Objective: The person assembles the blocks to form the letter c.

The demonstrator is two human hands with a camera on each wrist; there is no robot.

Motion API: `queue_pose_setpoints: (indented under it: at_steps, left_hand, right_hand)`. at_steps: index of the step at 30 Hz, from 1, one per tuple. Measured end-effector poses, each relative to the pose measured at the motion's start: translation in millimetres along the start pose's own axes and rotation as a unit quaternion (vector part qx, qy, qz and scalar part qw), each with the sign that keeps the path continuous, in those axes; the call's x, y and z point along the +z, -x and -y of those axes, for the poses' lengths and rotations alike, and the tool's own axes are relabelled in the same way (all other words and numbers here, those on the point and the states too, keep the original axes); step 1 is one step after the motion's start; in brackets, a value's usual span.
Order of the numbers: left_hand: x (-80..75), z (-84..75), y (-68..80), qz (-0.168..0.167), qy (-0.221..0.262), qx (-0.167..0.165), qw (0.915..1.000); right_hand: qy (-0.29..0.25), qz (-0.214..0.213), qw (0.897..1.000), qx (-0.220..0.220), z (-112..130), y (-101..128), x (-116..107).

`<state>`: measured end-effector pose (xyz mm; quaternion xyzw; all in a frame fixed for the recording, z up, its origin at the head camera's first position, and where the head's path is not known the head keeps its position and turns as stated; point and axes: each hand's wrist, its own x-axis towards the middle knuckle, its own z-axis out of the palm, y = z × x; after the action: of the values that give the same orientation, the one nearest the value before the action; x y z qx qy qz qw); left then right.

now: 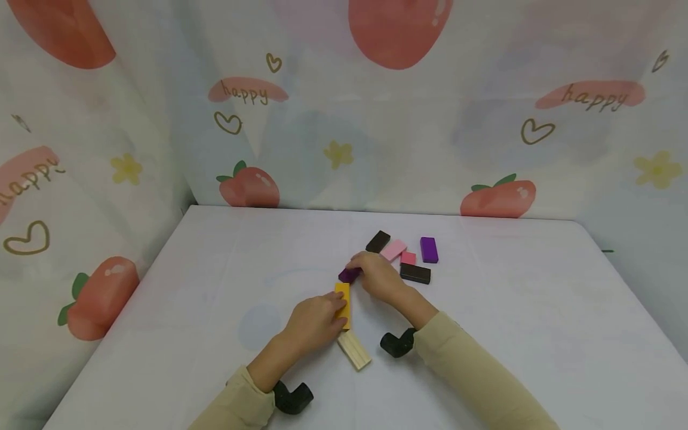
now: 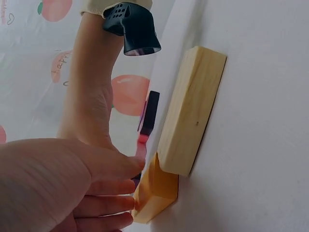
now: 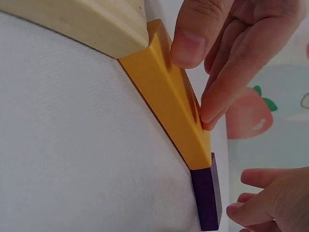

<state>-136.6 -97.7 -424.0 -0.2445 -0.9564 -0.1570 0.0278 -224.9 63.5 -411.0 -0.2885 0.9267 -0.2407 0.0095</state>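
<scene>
My left hand (image 1: pixel 314 319) rests with its thumb and fingers fairly straight against the yellow block (image 1: pixel 346 307), which lies flat on the table. A pale wooden block (image 1: pixel 355 351) meets the yellow block's near end at an angle. At its far end is a dark purple block (image 3: pixel 205 200), partly hidden by my right hand (image 1: pixel 378 275) in the head view. In the right wrist view the right hand (image 3: pixel 277 200) has its fingers extended, with fingertips just beside the purple block. The left hand (image 3: pixel 212 43) touches the yellow block's side there.
Beyond my right hand lie two black blocks (image 1: pixel 415 273), a light pink block (image 1: pixel 393 250), a coral block (image 1: pixel 408 258) and another purple block (image 1: pixel 429 249). Each wrist wears a black camera mount (image 1: pixel 398 344). A printed curtain (image 1: pixel 376 119) hangs behind the white table (image 1: pixel 510 286).
</scene>
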Motion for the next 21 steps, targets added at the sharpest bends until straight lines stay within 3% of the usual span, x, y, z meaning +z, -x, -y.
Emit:
queue_pose_setpoints:
  at_steps: [7,21]
  left_hand:
    - [-0.4,-4.4,3.9,0.002,-0.002,0.019,0.9998]
    - [-0.7,-2.5,22.8,-0.011,0.003,0.053,0.9985]
  right_hand:
    - [0.013,-0.035,0.999,0.028,-11.5,15.8,-14.2]
    - [-0.004,-0.057,0.996,0.072,-38.6,42.4,-31.9]
